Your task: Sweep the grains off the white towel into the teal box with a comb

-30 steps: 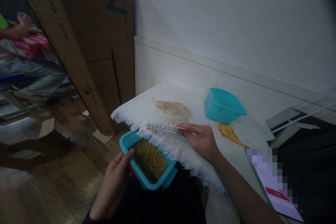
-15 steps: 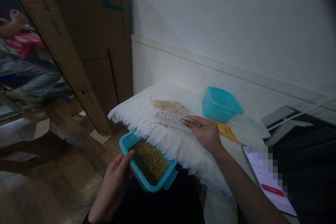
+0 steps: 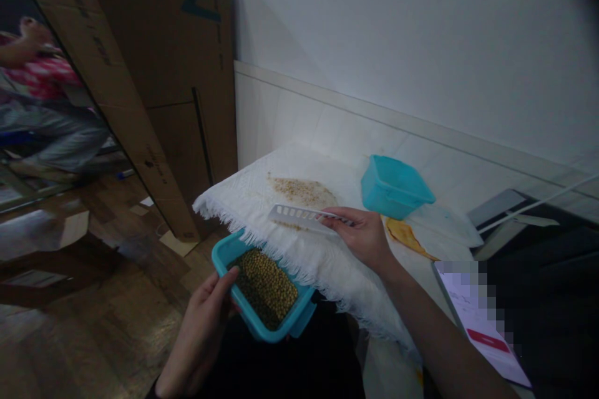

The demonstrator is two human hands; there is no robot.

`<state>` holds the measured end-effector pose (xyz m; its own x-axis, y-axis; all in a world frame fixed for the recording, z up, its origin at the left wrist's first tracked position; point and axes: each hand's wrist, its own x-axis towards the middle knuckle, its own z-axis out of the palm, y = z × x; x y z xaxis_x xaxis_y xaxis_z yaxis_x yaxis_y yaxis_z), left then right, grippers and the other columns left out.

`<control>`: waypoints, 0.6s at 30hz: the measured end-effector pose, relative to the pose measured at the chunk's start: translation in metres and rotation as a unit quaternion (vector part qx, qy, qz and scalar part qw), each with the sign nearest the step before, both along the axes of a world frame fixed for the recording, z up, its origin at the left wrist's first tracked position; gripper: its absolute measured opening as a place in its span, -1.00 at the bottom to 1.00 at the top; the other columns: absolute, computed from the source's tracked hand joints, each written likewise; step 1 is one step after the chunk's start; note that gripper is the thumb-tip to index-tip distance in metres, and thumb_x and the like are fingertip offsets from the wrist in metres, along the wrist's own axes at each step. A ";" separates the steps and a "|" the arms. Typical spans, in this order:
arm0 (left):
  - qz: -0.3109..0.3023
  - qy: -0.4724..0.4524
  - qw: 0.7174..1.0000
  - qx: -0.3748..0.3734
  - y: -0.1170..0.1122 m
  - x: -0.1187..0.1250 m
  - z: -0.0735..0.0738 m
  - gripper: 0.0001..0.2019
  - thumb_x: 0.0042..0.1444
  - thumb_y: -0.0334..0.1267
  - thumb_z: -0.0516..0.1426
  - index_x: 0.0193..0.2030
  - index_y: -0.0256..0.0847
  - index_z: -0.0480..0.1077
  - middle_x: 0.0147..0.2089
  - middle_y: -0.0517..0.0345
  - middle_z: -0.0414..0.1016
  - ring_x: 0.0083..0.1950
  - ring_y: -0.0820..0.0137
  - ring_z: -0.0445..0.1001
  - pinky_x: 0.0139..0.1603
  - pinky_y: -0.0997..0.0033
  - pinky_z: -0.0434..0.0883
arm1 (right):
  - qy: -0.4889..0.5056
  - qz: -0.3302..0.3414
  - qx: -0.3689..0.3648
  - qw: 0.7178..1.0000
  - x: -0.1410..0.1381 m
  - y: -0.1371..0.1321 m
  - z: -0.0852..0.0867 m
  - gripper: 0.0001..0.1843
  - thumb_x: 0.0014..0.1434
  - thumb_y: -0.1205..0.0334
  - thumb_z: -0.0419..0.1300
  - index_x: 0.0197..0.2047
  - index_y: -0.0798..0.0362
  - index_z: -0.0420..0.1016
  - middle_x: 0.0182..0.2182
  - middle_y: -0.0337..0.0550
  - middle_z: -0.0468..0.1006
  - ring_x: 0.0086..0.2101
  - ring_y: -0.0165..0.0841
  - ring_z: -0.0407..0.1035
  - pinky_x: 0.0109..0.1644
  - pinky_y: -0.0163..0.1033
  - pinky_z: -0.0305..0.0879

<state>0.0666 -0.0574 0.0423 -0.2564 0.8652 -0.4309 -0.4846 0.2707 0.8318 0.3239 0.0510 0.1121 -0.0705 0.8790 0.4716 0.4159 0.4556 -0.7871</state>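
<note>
My left hand (image 3: 206, 312) grips the near-left rim of a blue plastic box (image 3: 223, 250), thumb over the rim. The box holds mixed round grains (image 3: 266, 280), yellowish and dark green, and sits just below the fringed edge of a white cloth (image 3: 322, 262). My right hand (image 3: 362, 237) is closed round one end of a flat, pale plastic strip with a row of slots (image 3: 299, 217). The strip is tilted over the cloth, above a few small grains. Behind it lies a scattered patch of tan grains (image 3: 302, 188).
A second blue box (image 3: 395, 187) stands at the back right, near a yellow cloth (image 3: 407, 237). A lit screen (image 3: 482, 324) lies at the right. Tall cardboard (image 3: 178, 62) rises at left, with a person (image 3: 47, 87) beyond it. A white wall (image 3: 397, 31) backs the table.
My right hand has moved the slotted strip slightly left and towards the cloth's near edge. My left hand and the grain-filled box are almost unmoved.
</note>
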 end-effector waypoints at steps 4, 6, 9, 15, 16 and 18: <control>0.003 -0.011 1.000 0.007 0.000 0.001 0.001 -0.62 -0.16 0.00 0.51 -0.32 -0.21 0.62 -0.54 0.28 0.52 -0.52 0.48 0.39 -0.47 0.52 0.40 | 0.001 0.008 0.008 1.000 -0.001 -0.005 0.002 -0.87 0.10 0.16 0.44 -0.26 -0.10 0.82 -0.31 -0.16 0.80 -0.28 -0.16 0.72 -0.10 -0.11 0.67; 0.005 -0.006 1.000 0.008 0.000 0.001 0.002 -0.64 -0.16 -0.01 0.51 -0.34 -0.21 0.61 -0.55 0.27 0.51 -0.54 0.48 0.38 -0.48 0.50 0.39 | -0.002 0.008 0.007 1.000 0.000 -0.007 0.003 -0.87 0.09 0.17 0.44 -0.26 -0.10 0.82 -0.32 -0.16 0.79 -0.29 -0.17 0.72 -0.13 -0.13 0.67; 0.005 -0.002 1.000 0.009 -0.001 0.001 0.003 -0.65 -0.16 -0.03 0.51 -0.35 -0.22 0.63 -0.58 0.28 0.47 -0.54 0.46 0.38 -0.47 0.46 0.40 | -0.008 0.009 0.005 1.000 0.000 -0.009 0.006 -0.86 0.09 0.16 0.44 -0.25 -0.10 0.82 -0.33 -0.15 0.79 -0.32 -0.18 0.71 -0.19 -0.14 0.67; 0.008 -0.011 1.000 0.008 -0.001 0.001 -0.002 -0.64 -0.16 -0.01 0.52 -0.35 -0.21 0.63 -0.57 0.29 0.47 -0.53 0.50 0.37 -0.47 0.54 0.37 | -0.012 0.007 0.016 1.000 0.001 -0.005 0.006 -0.86 0.12 0.13 0.42 -0.25 -0.09 0.82 -0.32 -0.14 0.79 -0.30 -0.16 0.71 -0.12 -0.09 0.68; 0.007 -0.010 1.000 0.006 0.000 0.001 -0.002 -0.63 -0.16 0.00 0.52 -0.34 -0.21 0.62 -0.56 0.29 0.48 -0.53 0.50 0.37 -0.46 0.55 0.38 | -0.015 0.006 0.014 1.000 0.002 -0.004 0.005 -0.85 0.12 0.12 0.42 -0.26 -0.09 0.82 -0.32 -0.13 0.79 -0.30 -0.15 0.71 -0.11 -0.08 0.68; 0.005 -0.006 1.000 0.003 0.000 0.000 -0.003 -0.61 -0.17 0.03 0.52 -0.32 -0.21 0.63 -0.53 0.26 0.52 -0.51 0.49 0.40 -0.44 0.52 0.41 | -0.022 0.009 0.007 1.000 0.003 -0.001 0.004 -0.84 0.11 0.10 0.43 -0.26 -0.08 0.82 -0.32 -0.12 0.79 -0.30 -0.14 0.71 -0.13 -0.08 0.68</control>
